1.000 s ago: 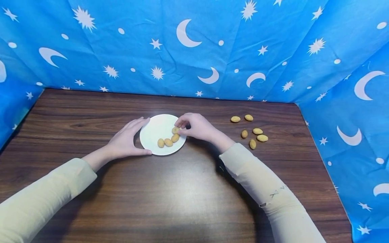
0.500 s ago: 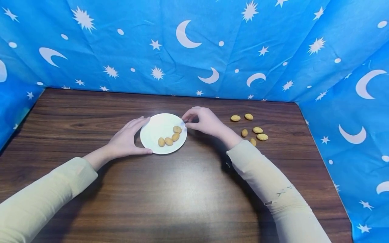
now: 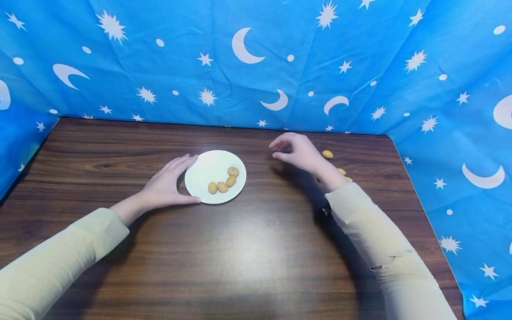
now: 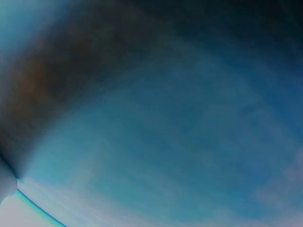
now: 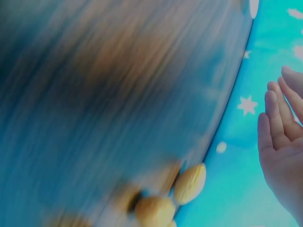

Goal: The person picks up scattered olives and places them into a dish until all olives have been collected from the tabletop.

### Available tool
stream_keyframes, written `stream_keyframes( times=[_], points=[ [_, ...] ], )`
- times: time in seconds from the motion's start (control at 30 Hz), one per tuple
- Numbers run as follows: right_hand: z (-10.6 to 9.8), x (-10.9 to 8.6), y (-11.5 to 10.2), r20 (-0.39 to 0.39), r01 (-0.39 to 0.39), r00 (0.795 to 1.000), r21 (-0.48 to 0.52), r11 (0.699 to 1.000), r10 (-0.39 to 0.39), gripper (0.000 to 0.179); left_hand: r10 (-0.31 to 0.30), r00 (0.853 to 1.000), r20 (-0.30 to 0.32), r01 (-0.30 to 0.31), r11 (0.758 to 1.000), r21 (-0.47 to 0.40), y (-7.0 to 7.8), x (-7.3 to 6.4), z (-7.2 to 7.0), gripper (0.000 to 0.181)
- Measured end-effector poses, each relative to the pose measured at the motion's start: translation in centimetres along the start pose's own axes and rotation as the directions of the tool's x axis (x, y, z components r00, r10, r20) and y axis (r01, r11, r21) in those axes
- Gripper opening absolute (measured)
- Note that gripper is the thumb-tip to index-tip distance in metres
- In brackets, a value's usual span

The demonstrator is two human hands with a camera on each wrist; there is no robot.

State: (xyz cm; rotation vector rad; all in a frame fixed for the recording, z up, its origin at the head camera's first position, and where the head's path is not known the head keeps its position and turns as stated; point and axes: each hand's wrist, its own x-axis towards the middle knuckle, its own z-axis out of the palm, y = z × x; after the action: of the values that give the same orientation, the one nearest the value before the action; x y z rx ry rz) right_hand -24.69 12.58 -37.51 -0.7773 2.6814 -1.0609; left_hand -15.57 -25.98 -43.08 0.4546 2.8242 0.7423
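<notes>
A white round plate (image 3: 206, 166) lies on the wooden table in the head view. Along its lower right part, several small oval yellow-brown pieces, nut-like in shape, form a curved row; one oval piece (image 3: 234, 171) is at its upper end. My left hand (image 3: 166, 184) spans the plate's left side, thumb at the lower rim and fingers at the upper left. To the right of the plate my right hand (image 3: 298, 153) hovers over the table, fingers loosely bent, nothing visible between them. The left wrist view is mostly blurred.
More yellow oval pieces lie on the right, partly hidden behind my right arm; one loose piece (image 3: 327, 154) shows beyond the wrist. In the right wrist view, another loose piece (image 5: 190, 183) lies near the table edge. A blue curtain (image 3: 180, 66) surrounds the table (image 3: 240, 258).
My right hand has let go of the uppermost oval piece on the plate and moved right, toward the loose pieces. My left hand stays at the plate.
</notes>
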Motion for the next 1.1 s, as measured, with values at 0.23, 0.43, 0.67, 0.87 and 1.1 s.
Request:
stream_keyframes(
  times=[0.23,0.43,0.67,0.87,1.1],
  points=[
    [-1.3,-1.6,1.6,-0.048,-0.035,0.998,-0.008,0.999,0.034,0.026,0.014,1.0,-0.01,-0.014,1.0,0.004,-0.4,-0.1,0.3,0.118],
    [-2.0,-2.8,2.6,-0.093,-0.08,0.992,0.026,0.996,0.082,0.025,0.029,0.999,-0.016,-0.029,1.0,0.008,-0.7,-0.2,0.5,0.117],
    [-2.5,-4.0,3.9,-0.125,-0.108,0.986,-0.007,0.994,0.107,0.025,0.041,0.999,-0.024,-0.04,0.999,0.015,-1.0,-0.3,0.6,0.117],
    [-2.9,-4.5,5.2,-0.127,-0.132,0.984,-0.046,0.99,0.125,0.024,0.039,0.999,-0.022,-0.039,0.999,0.014,-1.1,-0.2,0.7,0.117],
    [-3.2,-5.0,6.2,-0.124,-0.19,0.976,-0.07,0.979,0.181,0.025,0.035,0.999,-0.021,-0.034,0.999,0.013,-0.8,-0.3,0.5,0.118]
  ],
)
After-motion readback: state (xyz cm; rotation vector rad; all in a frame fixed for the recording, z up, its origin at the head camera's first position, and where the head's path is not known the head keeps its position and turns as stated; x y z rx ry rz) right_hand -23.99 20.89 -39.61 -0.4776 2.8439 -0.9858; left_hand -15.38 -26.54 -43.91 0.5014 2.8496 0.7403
